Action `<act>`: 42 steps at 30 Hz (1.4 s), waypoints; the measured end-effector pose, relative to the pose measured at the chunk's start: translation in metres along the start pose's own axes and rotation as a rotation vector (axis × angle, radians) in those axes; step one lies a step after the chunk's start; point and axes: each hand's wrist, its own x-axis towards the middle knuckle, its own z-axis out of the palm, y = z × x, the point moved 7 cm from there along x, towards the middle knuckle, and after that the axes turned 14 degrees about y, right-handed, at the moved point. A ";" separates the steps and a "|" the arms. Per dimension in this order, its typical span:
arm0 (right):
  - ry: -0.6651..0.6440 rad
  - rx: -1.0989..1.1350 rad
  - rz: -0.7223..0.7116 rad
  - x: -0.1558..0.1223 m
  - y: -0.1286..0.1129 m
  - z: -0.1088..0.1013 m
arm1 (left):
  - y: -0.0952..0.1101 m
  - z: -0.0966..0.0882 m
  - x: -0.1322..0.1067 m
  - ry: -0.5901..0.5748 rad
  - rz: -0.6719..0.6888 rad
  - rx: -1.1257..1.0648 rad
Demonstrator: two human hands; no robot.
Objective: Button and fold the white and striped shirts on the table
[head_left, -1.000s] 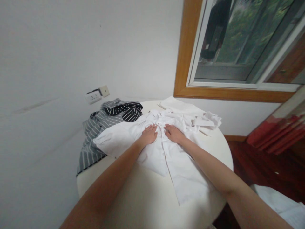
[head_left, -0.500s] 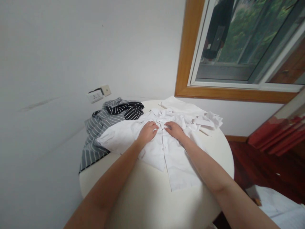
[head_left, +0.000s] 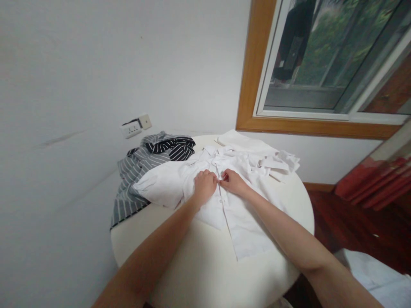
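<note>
A white button-up shirt (head_left: 244, 222) lies spread on a round white table (head_left: 199, 269). My left hand (head_left: 204, 186) and my right hand (head_left: 231, 182) meet at the shirt's front placket, just below the collar. Both hands have curled fingers that pinch the fabric edges there. The fingertips nearly touch each other.
A grey and black striped garment (head_left: 144, 164) is heaped at the table's far left and hangs over the edge. More white cloth (head_left: 272, 160) lies bunched at the far right. A wall socket (head_left: 131, 128) and a wood-framed window (head_left: 321, 64) stand behind. Red fabric (head_left: 375, 179) lies right.
My hands lay flat on the shirt's chest a second ago. They have drawn a little toward me and closed into pinches on the placket.
</note>
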 end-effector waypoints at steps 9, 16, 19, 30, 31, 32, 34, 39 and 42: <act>0.023 0.017 -0.042 -0.005 0.000 -0.003 | 0.003 0.003 -0.009 0.084 0.068 -0.055; 0.029 0.058 -0.022 -0.008 0.002 -0.011 | 0.007 0.005 -0.010 0.051 0.110 -0.102; 0.023 0.078 -0.021 -0.007 0.004 -0.012 | 0.009 0.003 -0.011 0.046 0.126 -0.102; 0.032 0.254 0.157 -0.003 0.026 -0.007 | 0.019 -0.010 -0.016 0.111 0.193 0.076; 0.034 0.298 0.199 -0.003 0.029 -0.006 | 0.018 -0.009 -0.015 0.117 0.182 0.082; 0.039 0.340 0.233 -0.003 0.031 -0.005 | 0.017 -0.008 -0.015 0.119 0.173 0.084; 0.059 0.409 0.274 -0.002 0.034 -0.004 | 0.015 -0.007 -0.013 0.115 0.161 0.076; 0.113 0.555 0.359 0.000 0.034 -0.008 | 0.010 -0.003 -0.007 0.048 0.123 -0.034; 0.098 0.635 0.356 -0.002 0.026 -0.007 | 0.004 0.001 -0.004 0.025 0.086 -0.155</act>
